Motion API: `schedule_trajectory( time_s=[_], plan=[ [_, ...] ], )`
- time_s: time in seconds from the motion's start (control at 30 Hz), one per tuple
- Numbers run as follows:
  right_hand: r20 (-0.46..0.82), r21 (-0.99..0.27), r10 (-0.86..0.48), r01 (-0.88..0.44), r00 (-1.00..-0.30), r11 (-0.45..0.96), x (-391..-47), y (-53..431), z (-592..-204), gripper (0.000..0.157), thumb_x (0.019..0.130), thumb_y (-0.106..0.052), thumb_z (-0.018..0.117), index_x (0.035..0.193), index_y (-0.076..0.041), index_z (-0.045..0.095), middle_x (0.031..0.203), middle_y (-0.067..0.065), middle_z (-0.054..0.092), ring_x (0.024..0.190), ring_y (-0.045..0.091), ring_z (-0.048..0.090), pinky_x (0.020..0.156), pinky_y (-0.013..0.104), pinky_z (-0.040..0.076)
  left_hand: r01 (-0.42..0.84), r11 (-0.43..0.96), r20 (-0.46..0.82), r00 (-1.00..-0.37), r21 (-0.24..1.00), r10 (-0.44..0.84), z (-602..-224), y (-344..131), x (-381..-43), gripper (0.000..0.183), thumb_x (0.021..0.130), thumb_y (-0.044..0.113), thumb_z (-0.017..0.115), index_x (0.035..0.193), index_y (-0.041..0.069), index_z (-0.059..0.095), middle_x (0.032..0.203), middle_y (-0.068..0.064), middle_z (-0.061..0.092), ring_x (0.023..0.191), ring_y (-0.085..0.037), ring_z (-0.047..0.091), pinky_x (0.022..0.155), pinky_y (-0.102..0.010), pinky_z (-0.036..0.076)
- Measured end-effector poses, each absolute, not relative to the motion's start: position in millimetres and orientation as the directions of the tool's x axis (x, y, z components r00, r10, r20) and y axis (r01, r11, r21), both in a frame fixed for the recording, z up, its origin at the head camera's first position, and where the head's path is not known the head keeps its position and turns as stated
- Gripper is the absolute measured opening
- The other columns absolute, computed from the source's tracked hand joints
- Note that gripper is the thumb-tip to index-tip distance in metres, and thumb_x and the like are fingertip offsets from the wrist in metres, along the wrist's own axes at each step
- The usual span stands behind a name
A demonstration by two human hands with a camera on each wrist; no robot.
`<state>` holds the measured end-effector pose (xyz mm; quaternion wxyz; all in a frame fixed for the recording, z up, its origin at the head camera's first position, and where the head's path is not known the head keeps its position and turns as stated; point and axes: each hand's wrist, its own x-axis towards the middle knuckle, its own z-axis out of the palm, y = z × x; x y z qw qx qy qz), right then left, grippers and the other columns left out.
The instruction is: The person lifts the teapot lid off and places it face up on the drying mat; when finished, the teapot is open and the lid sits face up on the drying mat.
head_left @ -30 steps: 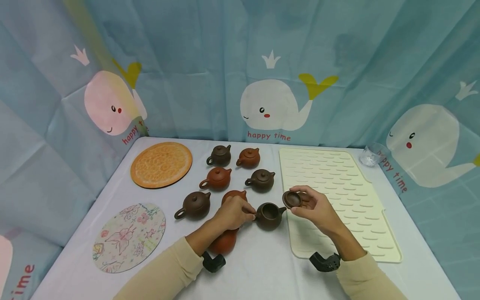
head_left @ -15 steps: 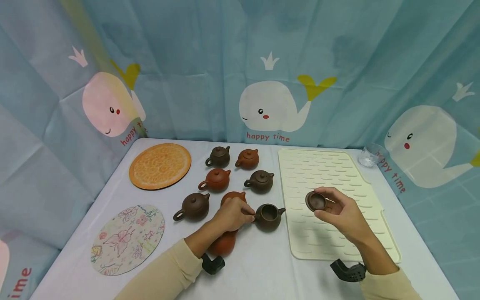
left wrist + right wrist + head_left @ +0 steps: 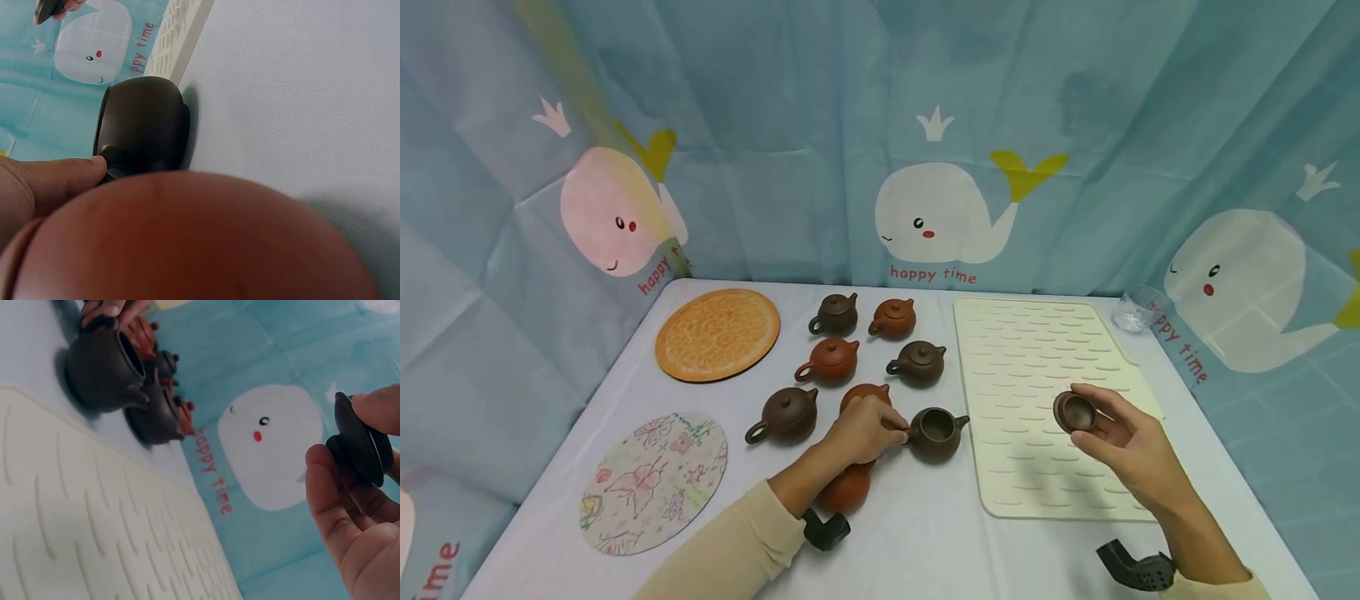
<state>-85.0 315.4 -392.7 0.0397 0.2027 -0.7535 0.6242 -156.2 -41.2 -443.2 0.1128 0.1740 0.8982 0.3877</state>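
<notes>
A dark brown teapot (image 3: pixel 935 437) stands lidless on the white cloth, its round mouth showing. My left hand (image 3: pixel 867 428) pinches its handle; in the left wrist view the thumb (image 3: pixel 69 178) lies against that handle. My right hand (image 3: pixel 1131 446) holds the teapot lid (image 3: pixel 1075 412) above the cream mat (image 3: pixel 1022 467), its hollow underside facing the head camera. In the right wrist view thumb and fingers grip the lid (image 3: pixel 359 440) by its edge and knob. Under the left arm is a reddish teapot (image 3: pixel 846 490), partly hidden; another reddish teapot (image 3: pixel 865 392) sits behind the left hand.
More lidded teapots stand behind: brown ones (image 3: pixel 787 415) and reddish ones (image 3: pixel 831 361). A round orange mat (image 3: pixel 718 335) and a flowered oval mat (image 3: pixel 655 483) lie at left. A clear glass (image 3: pixel 1137 310) stands at the back right, beside the cream mat.
My right hand has carried the lid rightward, away from the brown teapot and out over the cream mat. The left hand has stayed on the teapot's handle.
</notes>
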Motion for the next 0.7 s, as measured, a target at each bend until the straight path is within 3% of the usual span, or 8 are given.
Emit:
schedule_trajectory(
  time_s=[0.27,0.57,0.7],
  plan=[
    [0.295,-0.949,-0.199,-0.311,-0.935,0.055,-70,340,-402,0.058,0.083,0.027,0.054,0.138,0.013,0.038,0.132,0.010,0.048,0.114,0.013,0.058,0.083,0.024,0.049,0.232,0.645,-0.068,-0.912,0.728,0.404,-443,-41,-157,0.011,0.082,0.015,0.078,0.092,0.019,0.080,0.090,0.011,0.068,0.099,-0.016,0.059,0.083,-0.039,0.048],
    [0.263,-0.950,-0.103,-0.276,-0.959,0.149,-58,366,-420,0.056,0.083,0.024,0.059,0.134,0.011,0.043,0.129,0.008,0.049,0.111,0.007,0.058,0.082,0.020,0.049,0.246,0.650,-0.066,-0.907,0.719,0.416,-442,-41,-157,0.011,0.082,0.016,0.078,0.092,0.019,0.080,0.090,0.011,0.069,0.097,-0.015,0.059,0.081,-0.039,0.049],
    [0.244,-0.947,-0.074,-0.254,-0.967,0.195,-54,373,-428,0.056,0.082,0.023,0.060,0.134,0.009,0.044,0.127,0.001,0.052,0.109,0.005,0.059,0.081,0.019,0.049,0.225,0.648,-0.081,-0.910,0.728,0.406,-441,-42,-157,0.010,0.082,0.016,0.078,0.091,0.019,0.080,0.090,0.011,0.069,0.097,-0.015,0.058,0.081,-0.040,0.048]
  ],
)
